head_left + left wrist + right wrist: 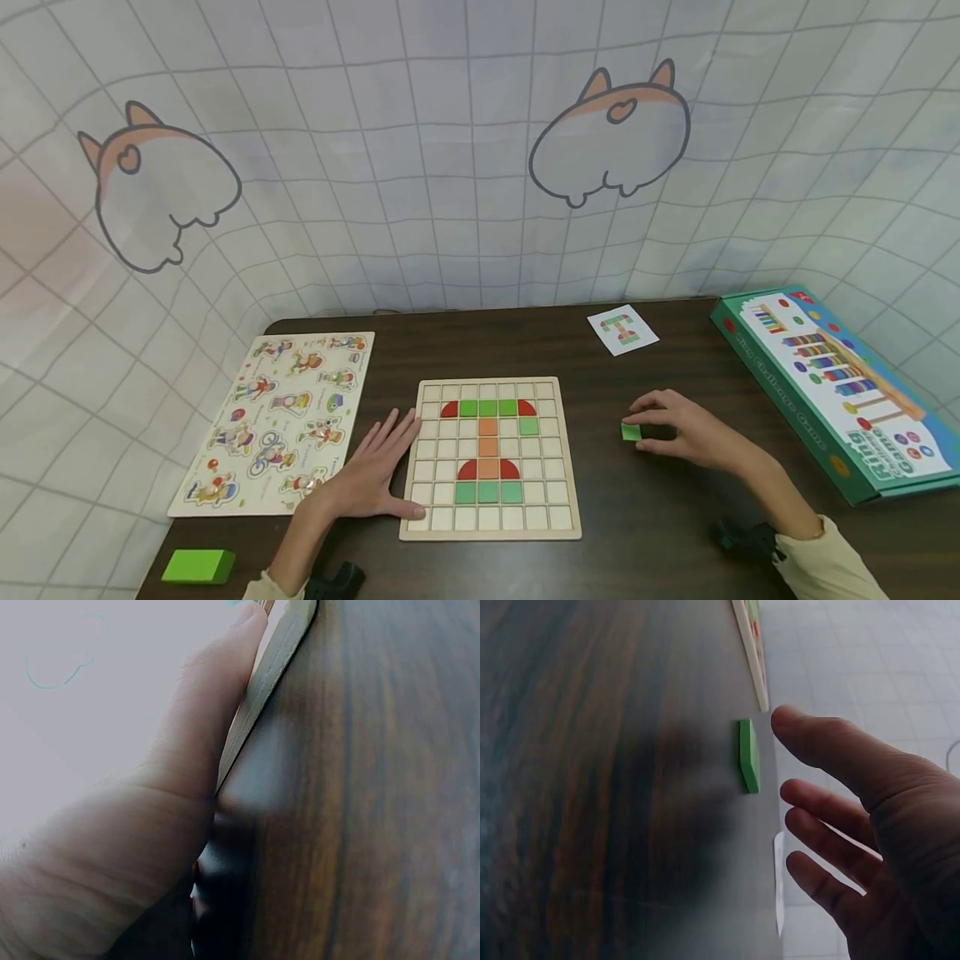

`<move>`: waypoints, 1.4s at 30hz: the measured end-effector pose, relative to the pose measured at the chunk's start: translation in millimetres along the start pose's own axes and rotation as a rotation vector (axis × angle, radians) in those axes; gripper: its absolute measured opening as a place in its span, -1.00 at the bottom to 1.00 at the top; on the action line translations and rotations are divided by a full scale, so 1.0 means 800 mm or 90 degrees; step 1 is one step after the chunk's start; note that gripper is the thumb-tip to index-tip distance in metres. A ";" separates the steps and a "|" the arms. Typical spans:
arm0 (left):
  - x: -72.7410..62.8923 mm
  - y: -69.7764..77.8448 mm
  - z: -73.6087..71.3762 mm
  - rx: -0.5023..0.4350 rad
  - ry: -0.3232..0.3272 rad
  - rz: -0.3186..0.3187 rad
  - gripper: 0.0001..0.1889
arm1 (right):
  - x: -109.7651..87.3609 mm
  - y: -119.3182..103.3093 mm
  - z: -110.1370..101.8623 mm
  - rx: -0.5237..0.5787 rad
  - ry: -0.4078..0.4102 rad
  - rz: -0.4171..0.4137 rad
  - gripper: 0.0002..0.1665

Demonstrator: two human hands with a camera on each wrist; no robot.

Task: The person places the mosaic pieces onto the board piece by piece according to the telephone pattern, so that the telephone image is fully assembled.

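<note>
A wooden grid board [538,517] lies on the table with red, green, orange and teal pieces set in its cells. My left hand [371,473] rests at the board's left edge with fingers spread, the thumb touching its lower left corner. To the right of the board, a loose green square tile [631,432] lies on the tabletop. Around it hovers my right hand [688,431], thumb and fingers parted. In the right wrist view the fingertips [787,716] stand apart from the tile, with a gap between.
A white pattern card [600,323] lies behind the tile. At the left is a picture puzzle board [288,425], with a green block [197,567] in front of it. A boxed ring game [795,400] occupies the right side. A grid-patterned curtain [450,167] hangs behind the table.
</note>
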State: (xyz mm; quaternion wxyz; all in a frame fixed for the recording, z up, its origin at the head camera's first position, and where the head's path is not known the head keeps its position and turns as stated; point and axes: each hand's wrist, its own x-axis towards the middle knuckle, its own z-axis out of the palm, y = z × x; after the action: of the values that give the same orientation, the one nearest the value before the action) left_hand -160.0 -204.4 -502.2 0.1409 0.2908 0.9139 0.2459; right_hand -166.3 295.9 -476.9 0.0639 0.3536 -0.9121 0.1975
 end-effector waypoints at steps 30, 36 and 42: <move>0.005 0.004 0.001 0.003 0.003 0.002 0.28 | 0.018 -0.002 0.005 -0.056 -0.007 0.030 -0.81; 0.002 0.002 0.000 0.009 0.002 -0.005 0.29 | 0.076 -0.030 0.008 -0.006 0.072 -0.058 -0.77; 0.000 0.003 -0.003 0.007 0.003 -0.004 0.29 | 0.142 -0.094 0.032 0.047 0.016 -0.110 -0.80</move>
State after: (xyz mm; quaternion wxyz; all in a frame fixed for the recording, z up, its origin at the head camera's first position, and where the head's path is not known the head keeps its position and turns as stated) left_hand -159.6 -203.6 -499.2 0.1384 0.2879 0.9164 0.2412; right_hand -199.5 164.5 -447.4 0.0789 0.4303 -0.8696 0.2288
